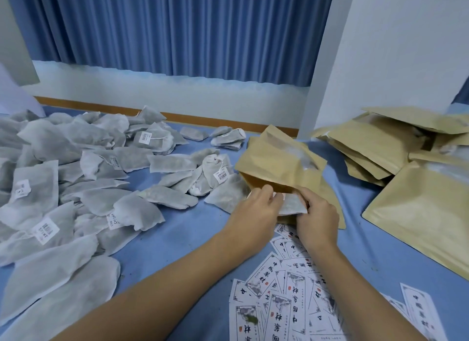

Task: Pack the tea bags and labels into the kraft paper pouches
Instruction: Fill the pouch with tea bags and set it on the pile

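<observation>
Kraft pouch point(276, 163) lies mid-table, mouth towards me; my left hand point(253, 208) pinches its lip, evidently to keep it gaping; my right hand point(317, 216) grips a tea bag point(291, 206) at the opening; labels point(279, 302) wait near the table's near edge.

Blue pleated curtain point(177, 30) behind the blue-covered table point(177, 239), white wall point(393, 48) at right

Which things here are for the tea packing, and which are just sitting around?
For the job:
open pouch, its mouth held by the left hand
tea bag gripped by the right hand
tea bag pile
labels
spare pouches

Just there:
blue curtain
white wall
</observation>
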`<state>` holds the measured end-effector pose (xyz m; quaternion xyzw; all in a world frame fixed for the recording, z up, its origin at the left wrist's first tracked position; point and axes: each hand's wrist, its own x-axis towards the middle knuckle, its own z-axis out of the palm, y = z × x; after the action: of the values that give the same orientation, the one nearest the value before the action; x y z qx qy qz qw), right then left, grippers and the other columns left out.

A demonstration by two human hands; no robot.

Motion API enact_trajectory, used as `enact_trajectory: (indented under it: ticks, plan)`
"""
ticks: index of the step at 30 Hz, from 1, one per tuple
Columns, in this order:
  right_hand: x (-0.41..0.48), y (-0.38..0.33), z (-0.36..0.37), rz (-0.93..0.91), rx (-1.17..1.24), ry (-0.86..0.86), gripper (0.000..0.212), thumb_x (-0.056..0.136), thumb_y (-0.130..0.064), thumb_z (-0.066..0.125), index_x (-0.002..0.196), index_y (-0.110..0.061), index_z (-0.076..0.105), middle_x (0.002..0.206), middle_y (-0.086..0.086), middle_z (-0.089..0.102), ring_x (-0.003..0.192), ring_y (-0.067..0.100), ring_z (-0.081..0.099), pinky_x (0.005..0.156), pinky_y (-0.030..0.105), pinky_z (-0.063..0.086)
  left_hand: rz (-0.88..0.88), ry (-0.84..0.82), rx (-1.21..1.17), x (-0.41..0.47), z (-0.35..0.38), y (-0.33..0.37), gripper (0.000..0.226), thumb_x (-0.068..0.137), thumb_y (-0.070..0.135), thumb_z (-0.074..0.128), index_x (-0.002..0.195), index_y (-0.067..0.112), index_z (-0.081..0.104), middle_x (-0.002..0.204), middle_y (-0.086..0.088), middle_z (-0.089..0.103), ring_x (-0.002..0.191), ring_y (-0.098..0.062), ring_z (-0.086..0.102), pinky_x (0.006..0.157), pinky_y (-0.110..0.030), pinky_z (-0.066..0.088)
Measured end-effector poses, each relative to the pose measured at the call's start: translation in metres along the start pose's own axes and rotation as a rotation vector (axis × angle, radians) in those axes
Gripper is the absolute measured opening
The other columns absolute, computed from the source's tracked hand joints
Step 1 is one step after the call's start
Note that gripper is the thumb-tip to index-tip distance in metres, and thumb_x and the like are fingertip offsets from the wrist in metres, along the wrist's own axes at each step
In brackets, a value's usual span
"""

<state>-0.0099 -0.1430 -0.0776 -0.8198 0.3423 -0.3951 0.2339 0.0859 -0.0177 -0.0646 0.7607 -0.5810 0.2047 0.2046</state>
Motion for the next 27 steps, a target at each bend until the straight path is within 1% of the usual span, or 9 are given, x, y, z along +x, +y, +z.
enact_trajectory:
  ticks: [4, 9, 11, 13, 15, 17, 20, 23, 27]
  plan:
    - [0.000, -0.001, 0.002, -0.043, 0.043, 0.053, 0.042, 0.093, -0.006, 0.056, 0.120, -0.033, 0.073, 0.087, 0.004, 0.076, 0.076, 0.029, 0.064, 0.071, 0.040, 0.054, -0.209, -0.130, 0.003, 0.012, 0.007, 0.013, 0.025, 0.090, 0.010, 0.056, 0.115, 0.009, 0.056, 0.114, -0.011, 0.046, 0.100, -0.031, 0.056, 0.075, -0.041, 0.047]
    - [0.000, -0.002, -0.002, -0.054, 0.111, 0.150, 0.039, 0.095, -0.010, 0.058, 0.123, -0.034, 0.072, 0.072, 0.002, 0.070, 0.066, 0.021, 0.059, 0.064, 0.037, 0.050, -0.383, -0.187, -0.075, 0.066, 0.002, 0.013, 0.016, 0.091, 0.008, 0.057, 0.103, 0.008, 0.066, 0.108, -0.017, 0.067, 0.100, -0.038, 0.065, 0.076, -0.037, 0.047]
    - [0.001, 0.000, -0.005, -0.041, 0.121, 0.189, 0.044, 0.094, -0.007, 0.058, 0.124, -0.036, 0.071, 0.060, -0.003, 0.057, 0.060, 0.014, 0.049, 0.058, 0.034, 0.043, -0.460, -0.202, -0.179, 0.083, 0.009, 0.008, 0.022, 0.094, 0.011, 0.055, 0.111, 0.008, 0.069, 0.114, -0.014, 0.069, 0.107, -0.034, 0.064, 0.085, -0.036, 0.051]
    - [0.000, -0.001, -0.006, -0.079, 0.156, 0.183, 0.044, 0.093, -0.005, 0.060, 0.124, -0.034, 0.071, 0.065, -0.001, 0.062, 0.064, 0.014, 0.050, 0.060, 0.034, 0.043, -0.518, -0.240, -0.309, 0.093, 0.018, 0.002, 0.029, 0.100, 0.017, 0.049, 0.122, 0.006, 0.066, 0.124, -0.015, 0.066, 0.115, -0.032, 0.062, 0.096, -0.037, 0.051]
    - [-0.003, -0.003, -0.005, -0.137, 0.179, 0.150, 0.042, 0.093, -0.003, 0.062, 0.124, -0.030, 0.072, 0.084, 0.001, 0.075, 0.074, 0.020, 0.062, 0.066, 0.037, 0.051, -0.429, -0.330, -0.349, 0.101, 0.027, -0.001, 0.035, 0.104, 0.026, 0.041, 0.133, 0.012, 0.055, 0.137, -0.012, 0.056, 0.127, -0.029, 0.052, 0.108, -0.037, 0.039]
    - [-0.004, -0.004, -0.004, -0.151, 0.169, 0.116, 0.042, 0.093, -0.004, 0.062, 0.125, -0.029, 0.071, 0.086, -0.001, 0.076, 0.073, 0.024, 0.063, 0.066, 0.037, 0.052, -0.314, -0.418, -0.327, 0.106, 0.034, -0.001, 0.030, 0.105, 0.026, 0.036, 0.131, 0.018, 0.050, 0.135, -0.009, 0.050, 0.131, -0.027, 0.044, 0.113, -0.035, 0.029]
    - [-0.005, -0.004, -0.004, -0.156, 0.118, 0.118, 0.045, 0.094, -0.005, 0.061, 0.127, -0.034, 0.069, 0.082, -0.003, 0.073, 0.068, 0.014, 0.052, 0.063, 0.029, 0.041, -0.240, -0.404, -0.323, 0.100, 0.043, -0.001, 0.013, 0.101, 0.016, 0.039, 0.097, 0.024, 0.047, 0.098, -0.002, 0.047, 0.113, -0.029, 0.052, 0.098, -0.030, 0.038]
    - [-0.006, -0.007, -0.001, -0.136, 0.073, 0.134, 0.041, 0.096, -0.013, 0.062, 0.128, -0.039, 0.067, 0.085, -0.002, 0.074, 0.070, 0.017, 0.054, 0.064, 0.027, 0.037, -0.147, -0.434, -0.309, 0.081, 0.039, 0.005, 0.018, 0.095, 0.005, 0.044, 0.084, 0.018, 0.049, 0.082, -0.004, 0.047, 0.097, -0.031, 0.057, 0.081, -0.027, 0.035]
    - [-0.003, -0.005, 0.000, -0.103, 0.070, 0.098, 0.039, 0.098, -0.018, 0.058, 0.132, -0.035, 0.065, 0.089, 0.004, 0.075, 0.076, 0.029, 0.062, 0.065, 0.029, 0.037, -0.078, -0.378, -0.507, 0.054, 0.021, 0.002, 0.017, 0.092, 0.004, 0.045, 0.095, 0.004, 0.062, 0.102, -0.017, 0.067, 0.099, -0.032, 0.060, 0.089, -0.039, 0.048]
